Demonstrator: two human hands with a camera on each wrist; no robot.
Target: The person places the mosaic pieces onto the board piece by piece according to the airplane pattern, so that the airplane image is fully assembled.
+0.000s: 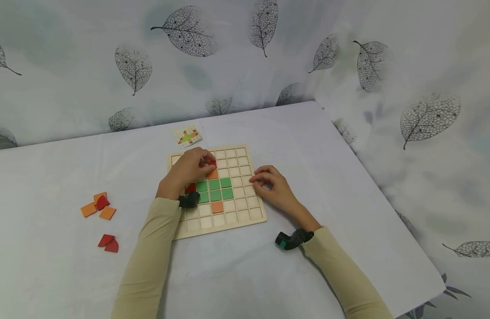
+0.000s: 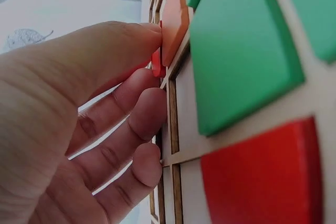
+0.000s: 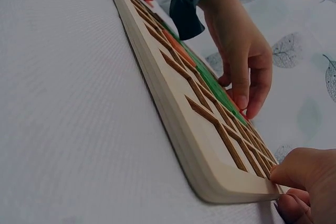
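A square wooden grid board (image 1: 245, 225) lies on the table under both hands. With thumb and fingertips my left hand (image 1: 188, 167) pinches a red piece (image 1: 213, 164) at a cell just beyond an orange tile (image 1: 213, 174). In the left wrist view the thumb partly covers this red piece (image 2: 158, 67). Several green tiles (image 1: 214, 184) fill the board's middle, with another red piece (image 1: 190, 188) to their left and an orange tile (image 1: 217, 207) below them. At the board's right edge, my right hand (image 1: 275, 190) holds the rim between thumb and finger.
Behind the board lies a small pattern card (image 1: 187, 136). To the left are loose orange tiles (image 1: 89, 210) with red on them, and nearer, a pair of red rounded pieces (image 1: 111, 246). The table's right edge (image 1: 372, 181) runs beyond the right hand.
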